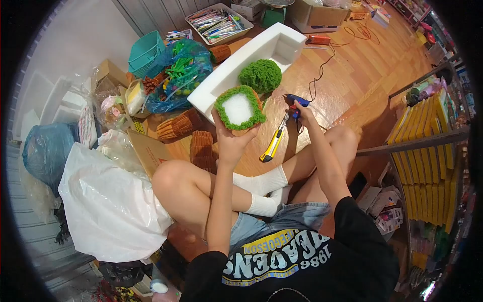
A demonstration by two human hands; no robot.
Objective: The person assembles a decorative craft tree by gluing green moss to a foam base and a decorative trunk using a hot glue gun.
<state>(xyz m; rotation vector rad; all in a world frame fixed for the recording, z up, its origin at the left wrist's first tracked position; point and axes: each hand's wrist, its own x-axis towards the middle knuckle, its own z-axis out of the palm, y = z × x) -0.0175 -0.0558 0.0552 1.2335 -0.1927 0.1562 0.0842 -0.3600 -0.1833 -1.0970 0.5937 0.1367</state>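
My left hand [233, 142] is wrapped round a small pot [260, 104] with a brown side; its top has a fuzzy green border around a white centre. In my right hand [306, 115] is a blue glue gun [298, 100], its dark nozzle pointing left toward the pot, apart from it. A yellow utility knife [273, 143] lies on the floor below and between my hands. Just behind the pot, a clump of green fuzzy strands [260, 75] rests at the long white foam box [285, 40].
Bundles of brown fuzzy stems [178, 125] lie left of the pot. Behind them are a blue plastic bag [188, 75], a teal basket [146, 53] and a tray of pens [241, 21]. A cord [319, 75] crosses the floor. Shelves of yellow books [422, 126] stand right.
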